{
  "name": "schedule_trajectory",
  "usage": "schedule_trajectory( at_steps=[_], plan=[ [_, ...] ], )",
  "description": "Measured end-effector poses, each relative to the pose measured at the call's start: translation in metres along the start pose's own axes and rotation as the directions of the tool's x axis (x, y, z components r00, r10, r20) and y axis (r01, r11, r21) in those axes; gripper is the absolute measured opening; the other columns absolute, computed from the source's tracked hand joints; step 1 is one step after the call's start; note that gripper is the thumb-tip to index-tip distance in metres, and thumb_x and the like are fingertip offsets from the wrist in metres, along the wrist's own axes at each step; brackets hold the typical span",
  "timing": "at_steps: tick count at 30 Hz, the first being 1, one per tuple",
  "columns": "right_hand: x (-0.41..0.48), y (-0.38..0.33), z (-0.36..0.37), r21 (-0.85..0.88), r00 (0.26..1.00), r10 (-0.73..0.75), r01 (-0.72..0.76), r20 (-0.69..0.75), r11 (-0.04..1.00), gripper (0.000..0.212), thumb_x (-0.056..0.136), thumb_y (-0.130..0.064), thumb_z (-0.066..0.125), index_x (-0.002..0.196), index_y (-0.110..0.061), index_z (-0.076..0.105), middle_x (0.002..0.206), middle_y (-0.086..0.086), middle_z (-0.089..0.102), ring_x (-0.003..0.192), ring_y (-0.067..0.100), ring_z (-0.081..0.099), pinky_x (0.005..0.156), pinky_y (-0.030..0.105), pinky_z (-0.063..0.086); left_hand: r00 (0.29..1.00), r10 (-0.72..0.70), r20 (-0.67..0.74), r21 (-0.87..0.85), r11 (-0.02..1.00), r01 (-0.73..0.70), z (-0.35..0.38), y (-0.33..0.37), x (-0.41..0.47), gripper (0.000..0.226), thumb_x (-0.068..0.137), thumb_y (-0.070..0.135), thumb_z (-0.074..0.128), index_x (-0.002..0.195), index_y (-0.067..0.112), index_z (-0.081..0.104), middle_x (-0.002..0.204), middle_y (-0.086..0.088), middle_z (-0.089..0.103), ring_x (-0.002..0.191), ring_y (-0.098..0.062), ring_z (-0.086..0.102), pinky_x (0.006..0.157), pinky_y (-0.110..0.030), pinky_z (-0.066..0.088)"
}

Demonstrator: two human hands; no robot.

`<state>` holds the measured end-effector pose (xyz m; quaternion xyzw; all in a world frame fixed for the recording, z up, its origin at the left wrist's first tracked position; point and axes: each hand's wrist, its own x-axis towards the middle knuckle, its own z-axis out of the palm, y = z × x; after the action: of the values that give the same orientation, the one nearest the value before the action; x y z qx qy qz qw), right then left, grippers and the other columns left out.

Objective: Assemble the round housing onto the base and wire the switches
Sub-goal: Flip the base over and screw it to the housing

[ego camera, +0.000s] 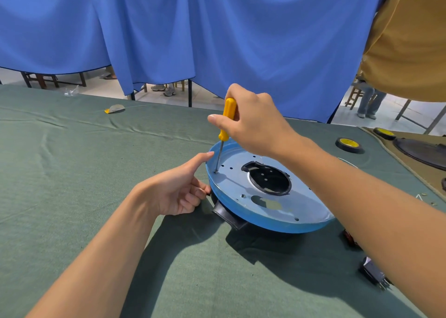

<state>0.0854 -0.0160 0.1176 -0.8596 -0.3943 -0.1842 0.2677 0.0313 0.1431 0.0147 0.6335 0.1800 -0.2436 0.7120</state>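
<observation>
Head view shows a table under green cloth point(72, 161), and on it, right of centre and close to the person, sits the round housing point(309, 197). It is a shallow pan with a blue outer wall and a pale metal floor, pierced by small holes, one big round opening and a smaller cut-out. It rests on the black base point(226, 215), which shows through the big opening and juts out below the near rim.

The left hand point(173, 192) grips nothing. Its forefinger reaches up to touch the rim and its other fingers curl loosely against the wall, probably to stop the pan turning. The right hand point(251, 122) is wrapped round the yellow handle of a screwdriver point(223, 134), held almost upright so that the force runs straight down the shaft.

Two switches point(372, 273) lie unwired on the cloth near the right forearm. The tip stands on a screw point(216, 172) near the left rim, so fastening appears under way.
</observation>
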Motion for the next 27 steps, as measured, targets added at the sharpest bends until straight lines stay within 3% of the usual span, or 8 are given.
schedule_trajectory(
  at_steps=[3, 6, 9, 12, 16, 21, 24, 27],
  plan=[
    [0.007, -0.003, -0.003, -0.059, 0.996, 0.017, -0.012, 0.084, 0.998, 0.026, 0.093, -0.036, 0.052, 0.079, -0.016, 0.048, 0.07, -0.002, 0.047, 0.073, 0.024, 0.049, 0.064, 0.033, 0.035, 1.0, 0.002, -0.001, 0.003, 1.0, -0.002, 0.001, 0.0, 0.0, 0.066, 0.05, 0.079, 0.074, 0.048, 0.014, 0.061, 0.06, 0.002, 0.035, 0.046, -0.009, 0.023, 0.036, -0.017, 0.023],
    [0.009, -0.004, -0.006, -0.063, 0.996, -0.002, 0.008, 0.085, 0.998, 0.02, 0.094, -0.024, 0.049, 0.108, -0.011, 0.057, 0.067, -0.005, 0.046, 0.075, 0.024, 0.049, 0.065, 0.03, 0.034, 1.0, 0.007, -0.006, 0.006, 1.0, -0.007, 0.001, 0.0, 0.0, 0.066, 0.05, 0.078, 0.074, 0.048, 0.014, 0.061, 0.06, 0.002, 0.035, 0.045, -0.009, 0.023, 0.036, -0.017, 0.023],
    [0.007, -0.005, -0.005, -0.116, 0.998, 0.034, -0.027, 0.059, 0.993, 0.026, 0.095, -0.039, 0.053, 0.099, -0.014, 0.055, 0.073, 0.003, 0.051, 0.082, 0.03, 0.05, 0.068, 0.033, 0.036, 1.0, 0.011, -0.017, 0.011, 1.0, -0.011, 0.001, -0.001, -0.001, 0.066, 0.054, 0.079, 0.072, 0.048, 0.014, 0.061, 0.059, 0.002, 0.036, 0.046, -0.009, 0.023, 0.036, -0.017, 0.023],
    [0.007, -0.005, -0.007, -0.187, 0.975, 0.133, -0.099, 0.179, 0.977, 0.04, 0.091, -0.054, 0.052, 0.102, -0.016, 0.048, 0.091, 0.007, 0.056, 0.088, 0.031, 0.052, 0.074, 0.041, 0.046, 0.999, 0.016, -0.031, 0.02, 1.0, -0.015, 0.002, -0.001, -0.001, 0.066, 0.057, 0.079, 0.07, 0.046, 0.014, 0.061, 0.058, 0.002, 0.036, 0.045, -0.009, 0.023, 0.035, -0.018, 0.024],
    [0.012, -0.011, -0.018, -0.159, 0.932, 0.123, -0.072, 0.34, 0.985, 0.031, 0.089, -0.035, 0.051, 0.113, -0.017, 0.044, 0.096, 0.005, 0.057, 0.089, 0.027, 0.055, 0.071, 0.041, 0.047, 0.999, 0.016, -0.042, 0.025, 1.0, -0.015, 0.002, -0.001, -0.001, 0.067, 0.058, 0.079, 0.069, 0.046, 0.014, 0.06, 0.058, 0.002, 0.036, 0.045, -0.01, 0.023, 0.035, -0.018, 0.023],
    [0.01, -0.016, -0.01, -0.277, 0.977, 0.111, -0.058, 0.18, 0.959, 0.029, 0.092, -0.041, 0.051, 0.108, -0.016, 0.049, 0.081, -0.001, 0.04, 0.09, 0.031, 0.047, 0.071, 0.039, 0.037, 0.996, 0.033, -0.084, 0.038, 0.999, -0.029, 0.004, -0.002, -0.001, 0.067, 0.06, 0.079, 0.068, 0.045, 0.014, 0.06, 0.057, 0.002, 0.037, 0.045, -0.01, 0.023, 0.035, -0.018, 0.023],
    [0.015, -0.017, -0.011, -0.283, 0.955, 0.159, -0.085, 0.251, 0.955, 0.032, 0.091, -0.046, 0.053, 0.102, -0.016, 0.051, 0.093, 0.002, 0.047, 0.095, 0.029, 0.049, 0.071, 0.038, 0.039, 0.988, 0.062, -0.142, 0.072, 0.996, -0.052, 0.007, -0.001, -0.002, 0.066, 0.067, 0.076, 0.064, 0.054, 0.012, 0.059, 0.056, 0.0, 0.039, 0.043, -0.011, 0.024, 0.035, -0.018, 0.021],
    [0.018, -0.017, -0.013, -0.283, 0.937, 0.153, -0.062, 0.314, 0.957, 0.028, 0.088, -0.038, 0.054, 0.105, -0.015, 0.053, 0.103, 0.004, 0.054, 0.1, 0.03, 0.052, 0.074, 0.04, 0.046, 0.979, 0.091, -0.184, 0.167, 0.984, -0.061, 0.009, 0.002, -0.006, 0.067, 0.072, 0.076, 0.055, 0.073, 0.009, 0.058, 0.055, 0.001, 0.042, 0.042, -0.011, 0.025, 0.035, -0.019, 0.02]
  ],
)
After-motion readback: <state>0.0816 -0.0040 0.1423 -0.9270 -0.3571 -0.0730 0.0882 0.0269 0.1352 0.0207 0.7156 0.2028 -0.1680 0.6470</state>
